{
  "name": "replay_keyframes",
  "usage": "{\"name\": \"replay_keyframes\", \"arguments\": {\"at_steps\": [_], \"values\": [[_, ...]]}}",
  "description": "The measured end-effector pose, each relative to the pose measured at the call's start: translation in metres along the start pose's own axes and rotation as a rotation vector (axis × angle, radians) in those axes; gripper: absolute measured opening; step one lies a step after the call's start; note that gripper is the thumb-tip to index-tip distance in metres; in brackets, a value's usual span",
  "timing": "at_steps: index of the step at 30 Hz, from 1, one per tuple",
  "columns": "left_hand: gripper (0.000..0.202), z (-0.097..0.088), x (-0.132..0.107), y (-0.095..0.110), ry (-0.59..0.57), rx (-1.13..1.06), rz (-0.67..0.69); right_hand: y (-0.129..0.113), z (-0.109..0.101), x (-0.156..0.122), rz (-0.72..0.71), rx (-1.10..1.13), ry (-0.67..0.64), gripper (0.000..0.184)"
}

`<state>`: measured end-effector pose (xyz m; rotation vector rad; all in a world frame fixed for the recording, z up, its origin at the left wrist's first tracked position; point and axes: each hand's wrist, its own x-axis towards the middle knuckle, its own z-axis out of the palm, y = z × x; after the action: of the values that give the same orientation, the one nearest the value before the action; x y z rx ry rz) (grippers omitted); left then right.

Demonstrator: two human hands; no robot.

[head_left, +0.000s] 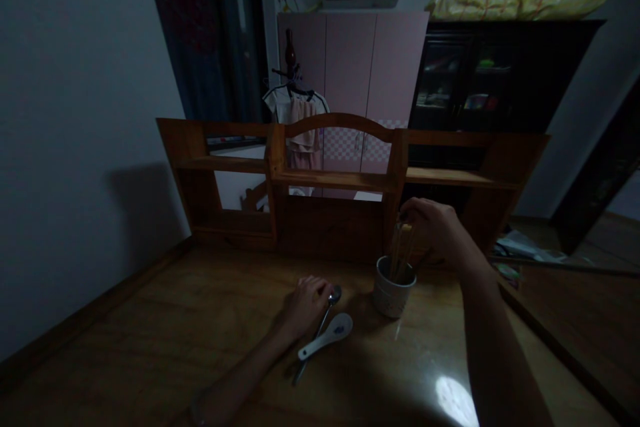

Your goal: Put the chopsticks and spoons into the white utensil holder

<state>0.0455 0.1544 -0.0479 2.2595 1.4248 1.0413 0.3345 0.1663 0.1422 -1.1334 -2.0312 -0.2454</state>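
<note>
My right hand is raised above a light-coloured cylindrical holder, its fingers closed around the tops of several thin chopsticks. The lower ends of the chopsticks are inside the holder, hidden by its wall. On the tabletop, my left hand rests loosely curved, thumb and fingers apart, with a fingertip at the bowl of a metal spoon. A white ceramic spoon with a dark blue mark lies across the metal spoon's handle.
A wooden shelf unit stands along the back of the glossy wooden table. A wall borders the left side. Beyond the shelf are a pink wardrobe, hanging clothes and a dark cabinet.
</note>
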Motion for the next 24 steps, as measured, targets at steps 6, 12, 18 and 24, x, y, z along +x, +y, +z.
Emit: {"name": "replay_keyframes", "arguments": {"at_steps": [6,12,18,24], "values": [[0.03,-0.001,0.001,-0.002,0.005,-0.021,-0.051,-0.008,0.028,0.003,0.114,-0.097,-0.226,0.028],[0.033,0.0,0.0,-0.006,-0.009,0.01,-0.047,-0.009,0.039,0.001,0.16,-0.082,-0.364,0.032],[0.032,0.002,0.0,-0.01,-0.013,0.029,-0.066,-0.004,0.043,-0.006,0.187,-0.123,-0.374,0.032],[0.033,0.004,0.0,-0.012,-0.023,0.045,-0.058,0.0,0.048,-0.006,0.176,-0.114,-0.424,0.035]]}}
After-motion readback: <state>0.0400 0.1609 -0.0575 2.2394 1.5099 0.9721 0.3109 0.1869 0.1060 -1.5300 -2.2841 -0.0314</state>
